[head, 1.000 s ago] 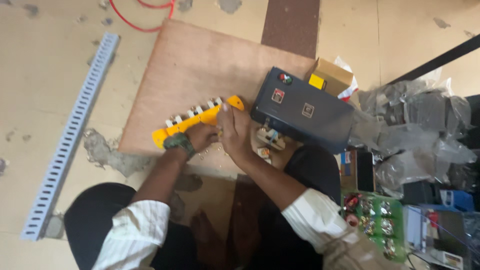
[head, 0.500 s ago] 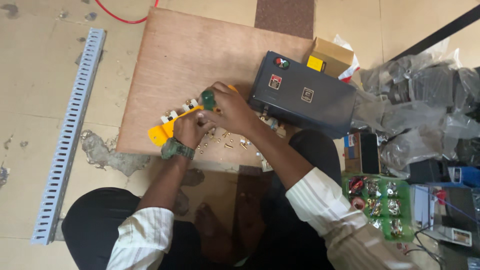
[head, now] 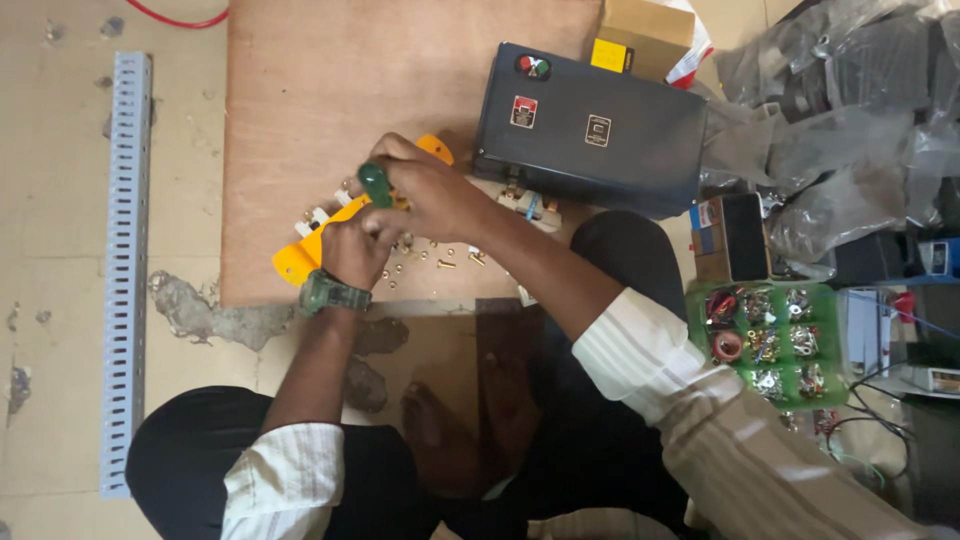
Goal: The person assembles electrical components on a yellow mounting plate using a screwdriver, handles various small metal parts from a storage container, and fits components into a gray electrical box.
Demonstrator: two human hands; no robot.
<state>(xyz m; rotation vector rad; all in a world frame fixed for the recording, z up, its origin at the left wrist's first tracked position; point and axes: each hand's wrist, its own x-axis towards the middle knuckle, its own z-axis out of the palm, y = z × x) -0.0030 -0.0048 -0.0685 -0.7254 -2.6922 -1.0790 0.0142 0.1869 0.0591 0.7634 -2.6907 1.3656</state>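
Hands are meeting over the yellow terminal strip (head: 318,240), which is lying aslant on the plywood board (head: 330,90) on the floor. I'm seeing my right hand (head: 430,195) curled tight around a green-handled screwdriver (head: 376,184), standing upright on the strip — my left hand (head: 352,248) is closed over the strip's middle. Small brass screws (head: 425,262) are lying just beside it, near the dark control box (head: 590,130).

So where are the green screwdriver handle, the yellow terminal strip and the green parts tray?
Green screwdriver handle (head: 376,184), head view, rounded top of handle.
Yellow plastic terminal strip (head: 296,262), head view, bare lower-left end.
Green plastic parts tray (head: 838,345), head view, right rim.
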